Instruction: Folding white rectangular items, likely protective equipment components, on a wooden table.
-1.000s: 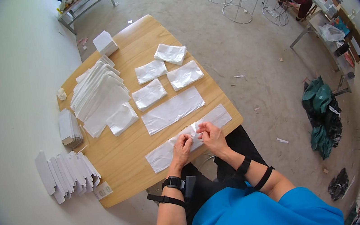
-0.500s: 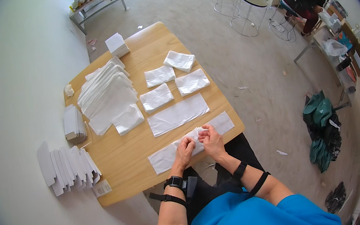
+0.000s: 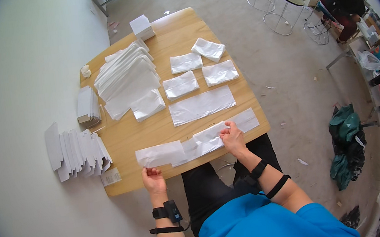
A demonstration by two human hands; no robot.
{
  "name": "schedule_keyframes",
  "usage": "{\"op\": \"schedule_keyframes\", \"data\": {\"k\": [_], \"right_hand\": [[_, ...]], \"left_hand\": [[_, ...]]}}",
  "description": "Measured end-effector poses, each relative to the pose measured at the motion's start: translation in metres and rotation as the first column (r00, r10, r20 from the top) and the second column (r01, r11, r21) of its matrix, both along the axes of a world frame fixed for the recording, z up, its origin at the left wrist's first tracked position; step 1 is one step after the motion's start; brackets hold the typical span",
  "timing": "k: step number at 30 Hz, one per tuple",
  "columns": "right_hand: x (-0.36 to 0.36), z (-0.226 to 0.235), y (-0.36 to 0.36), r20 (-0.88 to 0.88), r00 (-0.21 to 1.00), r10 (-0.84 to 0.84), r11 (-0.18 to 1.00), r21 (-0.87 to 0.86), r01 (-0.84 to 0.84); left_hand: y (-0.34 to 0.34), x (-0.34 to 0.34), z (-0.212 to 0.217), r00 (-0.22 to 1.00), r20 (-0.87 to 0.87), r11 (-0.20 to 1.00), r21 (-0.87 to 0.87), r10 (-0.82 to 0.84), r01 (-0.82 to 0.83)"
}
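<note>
Surrounding the work on the wooden table (image 3: 178, 26) are 4 folded white packets (image 3: 181, 85), a fanned pile of white sheets (image 3: 129, 76), white cartons (image 3: 69, 151) at the left edge and, closest beyond the hands, 1 flat white strip (image 3: 202, 105). Along the near edge lies the lower strip (image 3: 248, 119), long axis rising from near left to far right, bearing a folded bundle (image 3: 209, 137) and overlapped at its left end by a loose sheet (image 3: 159, 155) lying lengthwise left to right. The left hand (image 3: 154, 178) pinches that sheet's near left corner; the right hand (image 3: 233, 139) curls its fingers at the bundle's right end, grip not determinable.
</note>
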State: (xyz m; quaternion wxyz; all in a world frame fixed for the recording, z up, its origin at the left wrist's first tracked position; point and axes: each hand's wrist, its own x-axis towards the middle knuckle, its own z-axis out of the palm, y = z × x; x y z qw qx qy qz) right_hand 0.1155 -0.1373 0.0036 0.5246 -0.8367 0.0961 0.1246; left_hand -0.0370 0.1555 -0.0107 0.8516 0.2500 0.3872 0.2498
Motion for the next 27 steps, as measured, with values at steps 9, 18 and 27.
{"op": "schedule_keyframes", "data": {"k": [9,18,27], "right_hand": [[0.005,0.006,-0.033,0.101,0.99,-0.1,0.995,0.028,0.098],[0.038,-0.005,-0.095,0.34,0.931,-0.13,0.814,-0.499,0.296],[0.036,-0.004,-0.105,0.263,0.959,-0.107,0.882,-0.42,0.213]], "left_hand": [[-0.105,0.063,0.074,0.879,-0.461,0.053,0.881,-0.12,0.47],[-0.19,0.131,0.039,0.52,-0.706,-0.29,0.687,-0.48,0.666],[-0.191,0.137,0.024,0.429,-0.792,-0.428,0.601,-0.435,0.675]]}}
